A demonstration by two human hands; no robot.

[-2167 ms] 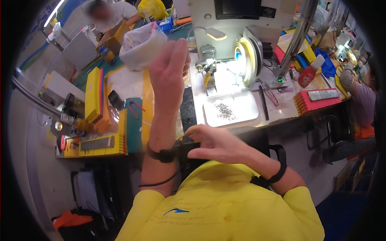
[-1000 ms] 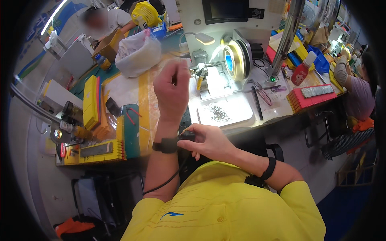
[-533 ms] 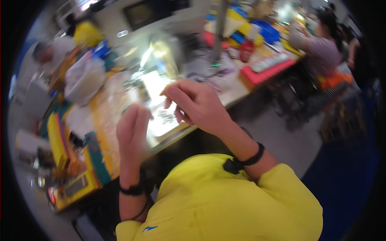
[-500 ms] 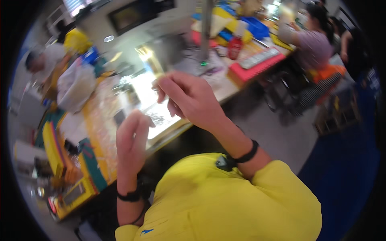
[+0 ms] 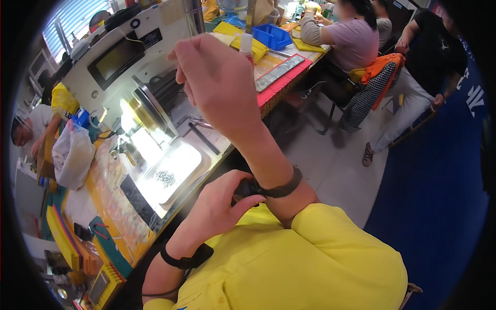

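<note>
My left hand [image 5: 217, 204] reaches across to my right forearm. Its thumb and fingers close around the black unit of a wristband [image 5: 284, 188] worn on that arm. My right hand [image 5: 219, 85] is raised over the bench, with its fingers curled in; what they hold, if anything, is hidden. Beyond my hands, a white tray [image 5: 192, 155] lies under a bright lamp, with many small shiny pieces [image 5: 165, 179] heaped in it. Another black wristband [image 5: 191, 258] sits on my left wrist.
A white machine [image 5: 116, 59] with a dark screen stands behind the tray. A dark flat plate [image 5: 138, 199] lies left of the tray. On the right, a grey metal bar [image 5: 281, 71] rests on a red block. People sit and stand along the benches. A blue bin [image 5: 271, 37] is farther back.
My left hand has moved right and down from over the bench onto my right wristband. My right hand has risen, its fist nearer the view. The whole view has shifted.
</note>
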